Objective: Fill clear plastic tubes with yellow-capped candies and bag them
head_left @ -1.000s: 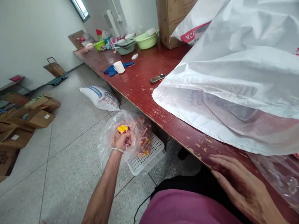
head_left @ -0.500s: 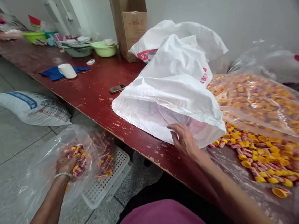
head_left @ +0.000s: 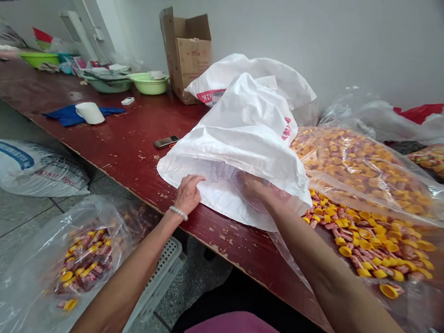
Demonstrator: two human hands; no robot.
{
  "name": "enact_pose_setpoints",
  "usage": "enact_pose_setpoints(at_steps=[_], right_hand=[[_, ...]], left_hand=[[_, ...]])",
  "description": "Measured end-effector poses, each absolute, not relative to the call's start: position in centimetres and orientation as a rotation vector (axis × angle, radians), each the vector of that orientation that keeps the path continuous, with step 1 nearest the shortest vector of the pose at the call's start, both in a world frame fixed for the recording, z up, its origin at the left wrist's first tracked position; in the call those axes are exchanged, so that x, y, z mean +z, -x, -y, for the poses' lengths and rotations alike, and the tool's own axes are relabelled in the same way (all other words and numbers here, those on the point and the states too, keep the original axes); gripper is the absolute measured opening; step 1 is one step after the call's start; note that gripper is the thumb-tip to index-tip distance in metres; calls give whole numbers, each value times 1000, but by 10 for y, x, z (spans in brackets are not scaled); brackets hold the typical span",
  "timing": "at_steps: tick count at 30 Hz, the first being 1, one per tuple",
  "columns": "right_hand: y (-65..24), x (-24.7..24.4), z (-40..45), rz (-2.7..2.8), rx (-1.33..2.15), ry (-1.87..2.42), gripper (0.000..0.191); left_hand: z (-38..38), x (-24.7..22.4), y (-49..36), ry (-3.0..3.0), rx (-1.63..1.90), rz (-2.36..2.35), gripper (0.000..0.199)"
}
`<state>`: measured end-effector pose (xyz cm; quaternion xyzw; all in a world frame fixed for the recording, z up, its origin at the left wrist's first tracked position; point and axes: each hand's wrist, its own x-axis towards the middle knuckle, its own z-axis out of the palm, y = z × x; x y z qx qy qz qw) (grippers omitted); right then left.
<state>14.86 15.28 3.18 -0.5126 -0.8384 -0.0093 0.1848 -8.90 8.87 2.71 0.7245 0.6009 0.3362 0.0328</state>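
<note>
A white woven sack [head_left: 242, 129] lies on the red table with its mouth toward me. My left hand [head_left: 188, 193] is at the near left rim of the mouth, its bent fingers over the edge. My right hand [head_left: 250, 185] reaches inside the mouth, by a clear plastic liner; its fingers are largely hidden. Below the table's edge on the left, a clear plastic bag [head_left: 113, 214] holds many small yellow-ended pieces with red-and-white patterned wrapping [head_left: 87, 259]. Right of the sack, more such pieces [head_left: 367, 237] spread on clear plastic.
A large clear bag of pieces [head_left: 342, 153] lies at the right. On the red table [head_left: 130, 152] are a phone [head_left: 166, 142], a white mug [head_left: 90, 113] on blue cloth, green basins [head_left: 150, 84] and a cardboard box [head_left: 193, 54]. A filled sack [head_left: 35, 167] lies left; white crates [head_left: 169, 254] stand below.
My left hand has left the plastic bag of pieces and come up to the sack's rim. My right hand has moved from the front of the mouth deeper inside. The view has shifted slightly.
</note>
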Motion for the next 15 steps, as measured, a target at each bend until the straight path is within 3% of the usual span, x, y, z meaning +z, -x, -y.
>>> enact_pose_setpoints(at_steps=[5, 9, 15], right_hand=[[-150, 21, -142, 2556, 64, 1494, 26], [-159, 22, -134, 2626, 157, 1480, 36], [-162, 24, -130, 2588, 193, 1481, 29]], left_hand=[[-139, 12, 76, -2235, 892, -1924, 42], [-137, 6, 82, -2312, 776, -1895, 40], [-122, 13, 84, -2304, 663, -1999, 38]])
